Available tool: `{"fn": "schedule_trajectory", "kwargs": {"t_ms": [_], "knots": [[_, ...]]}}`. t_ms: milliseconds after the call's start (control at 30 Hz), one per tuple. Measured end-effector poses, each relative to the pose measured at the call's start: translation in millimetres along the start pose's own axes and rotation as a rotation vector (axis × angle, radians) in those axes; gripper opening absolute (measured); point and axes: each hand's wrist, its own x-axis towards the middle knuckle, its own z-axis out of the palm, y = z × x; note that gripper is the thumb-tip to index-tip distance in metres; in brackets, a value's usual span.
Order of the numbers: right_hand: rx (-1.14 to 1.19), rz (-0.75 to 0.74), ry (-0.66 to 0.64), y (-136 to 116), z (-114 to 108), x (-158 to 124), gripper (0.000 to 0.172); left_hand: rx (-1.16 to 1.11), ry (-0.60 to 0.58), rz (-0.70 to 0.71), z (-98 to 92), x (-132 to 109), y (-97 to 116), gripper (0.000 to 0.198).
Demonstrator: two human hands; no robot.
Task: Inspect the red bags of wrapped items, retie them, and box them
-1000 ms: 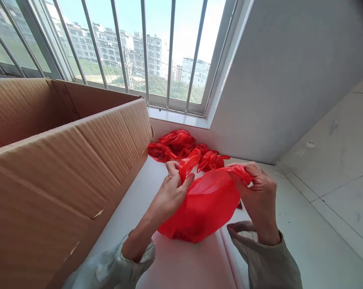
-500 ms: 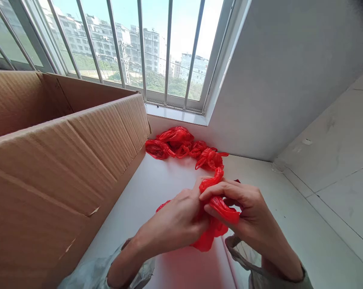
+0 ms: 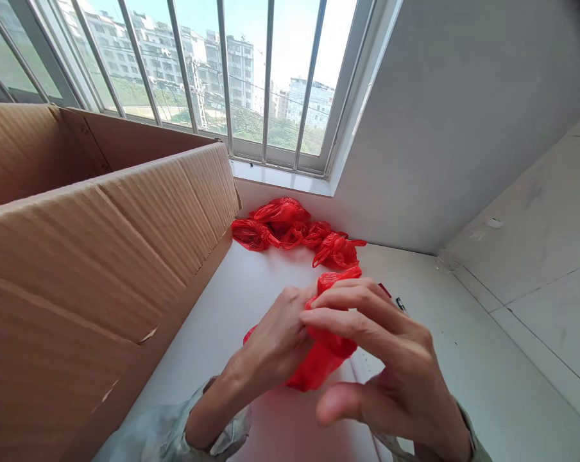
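A crumpled red plastic bag (image 3: pixel 321 362) is between my hands above the white tabletop. My left hand (image 3: pixel 278 337) is closed around the bag's gathered part, its fingertips hidden behind the plastic. Over the top of the bag reaches my right hand (image 3: pixel 386 353), its thumb stretched well away from its fingers. The right fingertips lie against the upper part of the bag without pinching it. Several bunched red bags (image 3: pixel 285 221) lie along the wall behind.
A large open cardboard box (image 3: pixel 174 218) fills the left side. Behind are a barred window (image 3: pixel 265 83) and a grey wall (image 3: pixel 444 115). A small black object (image 3: pixel 400 304) and a dark red one (image 3: pixel 385 290) lie beyond my right hand.
My right hand has let go of the strip of red plastic it pinched, and its thumb has swung down and away. The held bag and my left hand have shifted slightly left.
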Motion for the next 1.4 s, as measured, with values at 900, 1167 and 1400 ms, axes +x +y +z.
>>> {"fn": "schedule_trajectory", "kwargs": {"t_ms": [900,1167,1400], "knots": [[0.769,0.532,-0.260,64,16,-1,0.067,-0.388,-0.247,-0.139,-32.4,0,-10,0.011],[0.872,0.736,-0.146,69,27,-3,0.048,0.584,0.352,0.113,-25.7,9,-18,0.020],[0.875,0.721,-0.036,84,40,-4,0.032,0.590,0.122,0.162,-24.9,12,-14,0.019]]}}
